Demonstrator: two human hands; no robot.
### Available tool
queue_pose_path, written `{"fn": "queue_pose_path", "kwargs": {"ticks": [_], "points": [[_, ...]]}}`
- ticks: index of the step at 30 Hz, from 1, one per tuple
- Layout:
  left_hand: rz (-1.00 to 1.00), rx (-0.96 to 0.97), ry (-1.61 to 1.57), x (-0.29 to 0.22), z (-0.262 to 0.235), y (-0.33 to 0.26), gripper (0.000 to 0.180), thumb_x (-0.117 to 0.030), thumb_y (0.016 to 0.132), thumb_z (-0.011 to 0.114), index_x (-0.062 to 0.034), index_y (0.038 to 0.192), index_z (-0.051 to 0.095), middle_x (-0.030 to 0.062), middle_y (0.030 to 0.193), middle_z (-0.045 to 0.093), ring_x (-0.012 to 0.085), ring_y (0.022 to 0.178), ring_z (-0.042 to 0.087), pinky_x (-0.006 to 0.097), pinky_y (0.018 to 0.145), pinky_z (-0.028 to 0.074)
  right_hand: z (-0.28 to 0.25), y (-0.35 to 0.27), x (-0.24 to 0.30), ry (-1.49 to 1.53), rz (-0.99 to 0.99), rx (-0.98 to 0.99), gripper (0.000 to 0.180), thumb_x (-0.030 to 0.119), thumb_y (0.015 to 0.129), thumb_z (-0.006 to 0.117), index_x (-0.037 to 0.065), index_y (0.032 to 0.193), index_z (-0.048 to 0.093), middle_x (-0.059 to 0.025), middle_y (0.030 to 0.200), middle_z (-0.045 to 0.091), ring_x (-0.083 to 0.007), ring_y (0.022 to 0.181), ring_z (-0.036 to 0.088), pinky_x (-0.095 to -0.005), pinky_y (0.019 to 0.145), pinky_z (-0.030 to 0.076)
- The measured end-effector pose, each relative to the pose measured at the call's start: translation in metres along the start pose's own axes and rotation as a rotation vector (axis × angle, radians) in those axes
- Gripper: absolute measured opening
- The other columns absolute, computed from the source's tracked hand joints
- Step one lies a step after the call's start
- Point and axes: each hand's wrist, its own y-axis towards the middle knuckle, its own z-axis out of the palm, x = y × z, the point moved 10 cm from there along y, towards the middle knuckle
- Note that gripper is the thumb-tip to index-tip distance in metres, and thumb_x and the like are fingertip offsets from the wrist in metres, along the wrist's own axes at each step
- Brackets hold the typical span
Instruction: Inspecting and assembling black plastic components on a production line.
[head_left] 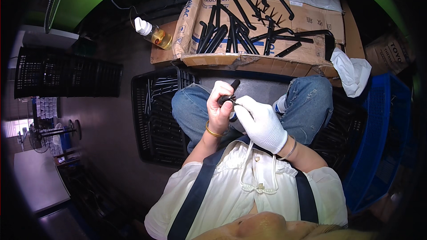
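My bare left hand (217,112) is closed round a black plastic part (235,84), a short rounded bar whose upper end sticks out past the fingers. My right hand (261,123), in a white knitted glove, meets it at the near end of that part. Its thumb and finger are pinched together there, and whatever lies between them is too small and hidden to name. Both hands are held above my lap. Beyond them, several similar black plastic bars (215,39) lie in a loose heap on a flattened cardboard box (311,55), some with branching prongs (269,18).
A black crate (138,126) of black bars stands by my left knee, with more bars by the right one. Blue crates (371,138) stand at the right. A spray bottle (159,37) of yellowish liquid is left of the box; a white bag (351,72) hangs at its right corner.
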Motion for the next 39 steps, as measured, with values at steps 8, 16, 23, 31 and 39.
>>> {"fn": "queue_pose_path", "kwargs": {"ticks": [8, 16, 23, 31, 39], "points": [[0.093, 0.005, 0.214, -0.011, 0.0, 0.004, 0.038, -0.038, 0.082, 0.068, -0.0028, 0.08, 0.053, 0.0076, 0.082, 0.051, 0.0208, 0.08, 0.048, 0.032, 0.074, 0.04, 0.002, -0.006, 0.003, -0.289, -0.251, 0.01, 0.012, 0.012, 0.094, 0.054, 0.001, 0.096, 0.06, -0.0168, 0.081, 0.06, -0.0367, 0.068, 0.064, -0.0418, 0.058, 0.052], [-0.004, -0.052, -0.098, 0.004, 0.004, -0.011, 0.04, -0.04, 0.093, 0.055, -0.0007, 0.086, 0.052, 0.0094, 0.09, 0.049, 0.017, 0.083, 0.045, 0.029, 0.078, 0.036, -0.009, -0.007, -0.006, 0.111, 0.024, -0.041, 0.014, 0.009, 0.094, 0.053, 0.001, 0.097, 0.063, -0.0157, 0.089, 0.065, -0.035, 0.074, 0.067, -0.0373, 0.064, 0.052], [0.042, 0.001, -0.02, 0.001, 0.011, -0.01, 0.04, -0.04, 0.093, 0.056, -0.0002, 0.089, 0.054, 0.0098, 0.092, 0.051, 0.0186, 0.087, 0.047, 0.031, 0.082, 0.037, -0.013, 0.0, -0.026, 0.376, 0.232, -0.195, 0.015, 0.014, 0.095, 0.061, 0.001, 0.102, 0.06, -0.0057, 0.078, 0.062, -0.0098, 0.068, 0.06, -0.0272, 0.059, 0.048], [-0.276, -0.226, -0.875, 0.01, 0.002, 0.006, 0.048, -0.05, 0.101, 0.04, -0.0072, 0.081, 0.043, 0.0039, 0.076, 0.04, 0.0144, 0.065, 0.041, 0.031, 0.06, 0.036, 0.006, 0.011, -0.066, 0.423, 0.324, -0.054, 0.016, 0.016, 0.094, 0.063, 0.0, 0.096, 0.061, -0.0027, 0.079, 0.062, -0.0099, 0.068, 0.057, -0.0282, 0.062, 0.048], [-0.479, -0.013, -1.445, 0.017, -0.009, 0.016, 0.052, -0.057, 0.101, 0.033, -0.0073, 0.097, 0.046, 0.0024, 0.062, 0.037, 0.011, 0.043, 0.033, 0.024, 0.04, 0.032, 0.059, -0.041, -0.088, -0.058, 0.342, 0.518, 0.042, 0.042, 0.085, 0.07, 0.001, 0.093, 0.067, -0.02, 0.08, 0.066, -0.0325, 0.069, 0.065, -0.0379, 0.065, 0.05]]}}
